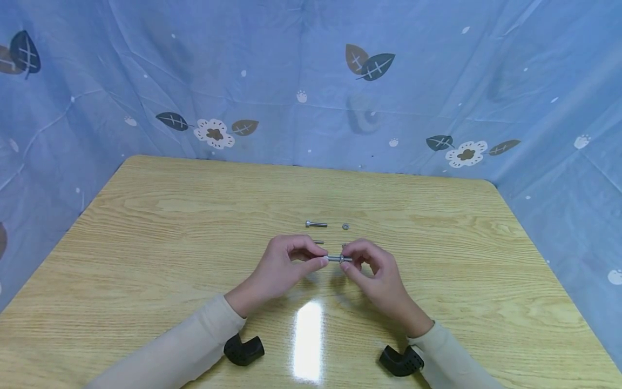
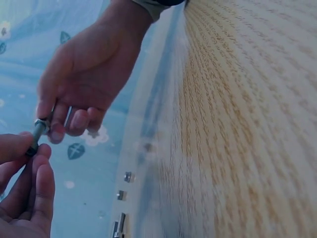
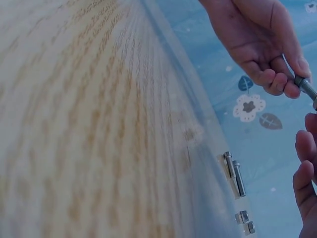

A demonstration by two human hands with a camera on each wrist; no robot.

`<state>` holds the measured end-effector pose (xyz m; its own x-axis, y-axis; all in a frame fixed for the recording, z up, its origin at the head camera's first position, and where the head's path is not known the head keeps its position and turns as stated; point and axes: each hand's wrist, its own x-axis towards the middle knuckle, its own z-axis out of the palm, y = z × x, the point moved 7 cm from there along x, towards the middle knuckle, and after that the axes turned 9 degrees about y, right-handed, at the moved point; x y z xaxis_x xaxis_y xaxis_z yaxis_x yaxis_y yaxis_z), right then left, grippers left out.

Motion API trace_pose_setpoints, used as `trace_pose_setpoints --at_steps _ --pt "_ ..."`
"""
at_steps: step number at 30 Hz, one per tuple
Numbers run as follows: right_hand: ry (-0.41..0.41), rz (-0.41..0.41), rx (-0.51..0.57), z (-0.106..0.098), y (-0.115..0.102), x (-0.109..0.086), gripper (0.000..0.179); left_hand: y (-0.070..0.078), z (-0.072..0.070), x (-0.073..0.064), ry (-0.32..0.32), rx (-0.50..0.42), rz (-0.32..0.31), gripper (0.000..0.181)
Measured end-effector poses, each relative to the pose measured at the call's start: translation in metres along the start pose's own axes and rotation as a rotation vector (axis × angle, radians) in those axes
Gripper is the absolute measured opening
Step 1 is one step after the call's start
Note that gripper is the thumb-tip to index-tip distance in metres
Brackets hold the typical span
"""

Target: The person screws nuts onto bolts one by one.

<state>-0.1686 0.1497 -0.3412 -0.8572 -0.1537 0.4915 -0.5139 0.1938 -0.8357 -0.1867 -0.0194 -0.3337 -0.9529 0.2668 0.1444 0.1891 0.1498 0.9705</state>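
My left hand (image 1: 286,263) pinches the head end of a metal bolt (image 1: 333,259) between thumb and fingertips, holding it level above the table. A nut (image 1: 342,259) sits around the shaft toward the other end, with a short length of bolt showing past it. My right hand (image 1: 374,270) pinches that nut between thumb and index finger. In the right wrist view the bolt (image 3: 309,89) spans the gap between both hands. The left wrist view shows the nut (image 2: 41,122) at the right hand's fingertips.
Beyond the hands lie a second bolt (image 1: 316,223) and a loose nut (image 1: 345,226). Another bolt (image 1: 318,242) is partly hidden behind the left hand, and another nut (image 3: 249,228) lies nearby. A blue patterned cloth (image 1: 301,81) hangs behind the wooden table (image 1: 170,216).
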Motion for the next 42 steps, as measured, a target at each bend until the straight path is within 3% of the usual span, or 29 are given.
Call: trace_pose_setpoints --at_steps 10,15,20,36,42 --pt "-0.026 0.049 -0.034 0.0017 0.0036 0.0001 0.017 0.0009 -0.0003 -0.0005 0.006 0.001 0.003 0.004" --pt "0.01 -0.008 0.016 -0.0001 -0.0003 0.001 0.029 -0.0002 -0.0019 -0.0003 0.02 0.001 0.004 0.006" --pt "0.01 -0.057 0.046 0.0006 -0.0045 0.0011 0.028 -0.0007 -0.0019 -0.0003 0.019 0.004 0.003 0.005" --pt "-0.026 0.057 -0.015 0.0018 0.0009 -0.0007 0.019 0.0007 -0.0003 -0.001 0.01 -0.001 0.006 0.006" --pt "-0.011 -0.001 0.035 0.0022 -0.0049 0.0006 0.028 0.0005 -0.0014 -0.0008 0.012 0.009 0.012 0.006"
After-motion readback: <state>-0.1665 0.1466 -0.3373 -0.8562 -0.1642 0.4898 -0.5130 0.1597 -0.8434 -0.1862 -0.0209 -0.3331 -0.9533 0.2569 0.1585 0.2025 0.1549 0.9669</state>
